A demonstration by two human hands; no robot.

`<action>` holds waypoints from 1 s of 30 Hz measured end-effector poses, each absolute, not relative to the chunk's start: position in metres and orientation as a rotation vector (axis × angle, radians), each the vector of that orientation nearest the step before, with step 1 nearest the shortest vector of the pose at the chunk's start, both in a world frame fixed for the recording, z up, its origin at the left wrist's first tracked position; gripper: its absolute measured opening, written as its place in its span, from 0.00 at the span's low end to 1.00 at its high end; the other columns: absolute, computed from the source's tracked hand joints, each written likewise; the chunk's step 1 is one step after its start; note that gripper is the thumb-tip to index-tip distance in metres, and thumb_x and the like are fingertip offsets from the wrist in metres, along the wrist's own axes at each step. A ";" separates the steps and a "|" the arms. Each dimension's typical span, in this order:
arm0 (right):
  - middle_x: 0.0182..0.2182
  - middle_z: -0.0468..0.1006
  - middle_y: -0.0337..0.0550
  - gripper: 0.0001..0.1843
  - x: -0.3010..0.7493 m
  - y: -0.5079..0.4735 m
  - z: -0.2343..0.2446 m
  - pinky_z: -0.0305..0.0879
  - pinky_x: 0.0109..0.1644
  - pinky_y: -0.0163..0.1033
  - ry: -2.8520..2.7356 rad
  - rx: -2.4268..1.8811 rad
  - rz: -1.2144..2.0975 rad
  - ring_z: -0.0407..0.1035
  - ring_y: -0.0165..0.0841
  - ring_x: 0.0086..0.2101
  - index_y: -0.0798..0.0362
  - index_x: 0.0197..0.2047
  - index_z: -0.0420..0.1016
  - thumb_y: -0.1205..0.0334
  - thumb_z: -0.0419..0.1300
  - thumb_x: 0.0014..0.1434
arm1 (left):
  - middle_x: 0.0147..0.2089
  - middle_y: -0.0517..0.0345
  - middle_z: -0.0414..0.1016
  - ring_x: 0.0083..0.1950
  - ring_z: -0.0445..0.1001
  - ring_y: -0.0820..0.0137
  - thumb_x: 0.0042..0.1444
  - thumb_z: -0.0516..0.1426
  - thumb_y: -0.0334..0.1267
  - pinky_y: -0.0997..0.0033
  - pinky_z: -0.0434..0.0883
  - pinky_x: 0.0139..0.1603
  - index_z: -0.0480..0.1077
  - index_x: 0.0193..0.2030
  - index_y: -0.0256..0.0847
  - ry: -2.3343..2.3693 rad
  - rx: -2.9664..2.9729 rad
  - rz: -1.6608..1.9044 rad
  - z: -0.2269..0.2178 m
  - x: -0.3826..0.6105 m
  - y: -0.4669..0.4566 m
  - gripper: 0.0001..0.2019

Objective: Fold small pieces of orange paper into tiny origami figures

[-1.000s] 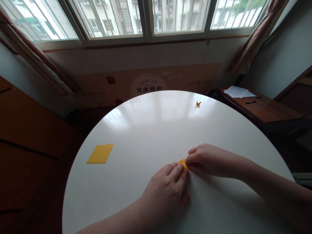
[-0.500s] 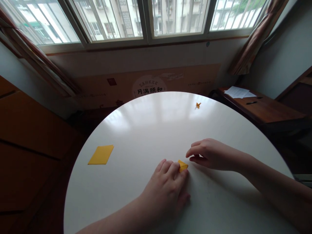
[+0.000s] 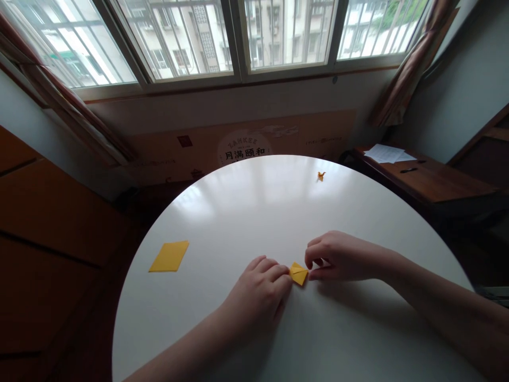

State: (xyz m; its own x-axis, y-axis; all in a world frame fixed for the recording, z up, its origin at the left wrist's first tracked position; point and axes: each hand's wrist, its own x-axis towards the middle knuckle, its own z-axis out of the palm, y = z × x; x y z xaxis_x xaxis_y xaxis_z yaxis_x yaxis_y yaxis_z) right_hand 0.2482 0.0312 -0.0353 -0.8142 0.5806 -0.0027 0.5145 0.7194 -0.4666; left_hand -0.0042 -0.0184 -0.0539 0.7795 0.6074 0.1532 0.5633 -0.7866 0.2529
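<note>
A small folded piece of yellow origami paper [image 3: 298,274] lies between my two hands on the white table, with a crease line across its top. My left hand [image 3: 264,284] is closed, its fingertips holding the paper's left corner against the table. At the right corner, my right hand [image 3: 328,257] has its fingers curled, thumb and forefinger pinching the edge. The left thumb is mostly hidden beneath that hand.
A stack of flat yellow paper squares [image 3: 169,256] lies at the left of the round white table [image 3: 238,212]. Near the far edge stands a small orange-yellow folded paper bird [image 3: 321,176]. A wooden desk [image 3: 445,183] with white sheets [image 3: 387,153] stands at the right.
My left hand has drawn back leftward, uncovering more of the folded paper. My right hand has come down to its right corner, fingers closing. The view has tilted slightly.
</note>
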 end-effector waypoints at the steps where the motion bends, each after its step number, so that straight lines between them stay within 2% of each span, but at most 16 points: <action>1: 0.29 0.78 0.37 0.07 0.248 0.031 -0.035 0.56 0.30 0.32 -2.780 -0.892 0.691 0.68 0.28 0.27 0.51 0.36 0.78 0.56 0.66 0.61 | 0.51 0.54 0.78 0.51 0.73 0.60 0.61 0.54 0.31 0.53 0.67 0.59 0.73 0.48 0.40 0.930 2.781 0.327 -0.054 -0.004 -0.020 0.11; 5: 0.30 0.78 0.36 0.10 0.246 0.028 -0.034 0.55 0.31 0.33 -2.780 -0.908 0.670 0.68 0.29 0.27 0.50 0.38 0.78 0.53 0.67 0.58 | 0.51 0.53 0.78 0.51 0.71 0.58 0.61 0.54 0.31 0.52 0.67 0.58 0.73 0.49 0.39 0.953 2.785 0.301 -0.052 -0.001 -0.024 0.12; 10: 0.34 0.80 0.36 0.10 0.242 0.023 -0.034 0.56 0.33 0.33 -2.812 -0.860 0.618 0.71 0.30 0.31 0.47 0.42 0.78 0.60 0.68 0.56 | 0.50 0.51 0.78 0.51 0.72 0.57 0.61 0.54 0.33 0.53 0.69 0.56 0.72 0.52 0.38 0.935 2.782 0.279 -0.050 0.004 -0.026 0.14; 14: 0.33 0.79 0.36 0.05 0.242 0.023 -0.037 0.56 0.33 0.34 -2.831 -0.829 0.549 0.70 0.30 0.30 0.48 0.40 0.79 0.63 0.64 0.59 | 0.51 0.50 0.78 0.51 0.72 0.58 0.63 0.53 0.33 0.55 0.70 0.55 0.71 0.54 0.37 0.876 2.784 0.282 -0.050 0.005 -0.027 0.14; 20: 0.39 0.81 0.37 0.10 0.245 0.032 -0.043 0.61 0.37 0.34 -2.778 -0.859 0.518 0.74 0.31 0.35 0.45 0.44 0.79 0.67 0.60 0.64 | 0.54 0.54 0.78 0.53 0.72 0.60 0.63 0.54 0.34 0.59 0.69 0.57 0.71 0.52 0.40 0.700 2.784 0.269 -0.046 0.004 -0.029 0.12; 24: 0.40 0.82 0.39 0.10 0.246 0.033 -0.047 0.61 0.36 0.35 -2.672 -1.018 0.431 0.74 0.32 0.35 0.47 0.46 0.79 0.66 0.59 0.65 | 0.55 0.56 0.78 0.55 0.72 0.62 0.63 0.53 0.33 0.61 0.69 0.58 0.71 0.53 0.42 0.628 2.789 0.320 -0.044 0.002 -0.030 0.13; 27: 0.38 0.82 0.40 0.08 0.247 0.032 -0.047 0.60 0.34 0.35 -2.613 -1.109 0.393 0.74 0.33 0.33 0.49 0.45 0.80 0.63 0.59 0.65 | 0.61 0.52 0.74 0.61 0.70 0.59 0.64 0.51 0.33 0.57 0.67 0.63 0.69 0.59 0.39 0.785 2.802 0.341 -0.048 -0.002 -0.026 0.18; 30: 0.36 0.82 0.39 0.09 0.248 0.029 -0.042 0.59 0.34 0.35 -2.624 -1.124 0.425 0.74 0.32 0.32 0.48 0.44 0.81 0.60 0.59 0.65 | 0.69 0.45 0.66 0.70 0.62 0.51 0.63 0.54 0.38 0.48 0.60 0.69 0.63 0.66 0.35 0.827 2.825 0.193 -0.054 -0.006 -0.018 0.25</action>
State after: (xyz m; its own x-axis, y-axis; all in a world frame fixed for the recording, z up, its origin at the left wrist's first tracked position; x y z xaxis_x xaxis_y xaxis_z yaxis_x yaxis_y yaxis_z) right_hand 0.2481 0.0295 -0.0425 -0.6693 0.7337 0.1170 0.6594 0.6592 -0.3616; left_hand -0.0059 -0.0182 -0.0541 0.8359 0.5443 0.0711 0.5193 -0.8261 0.2190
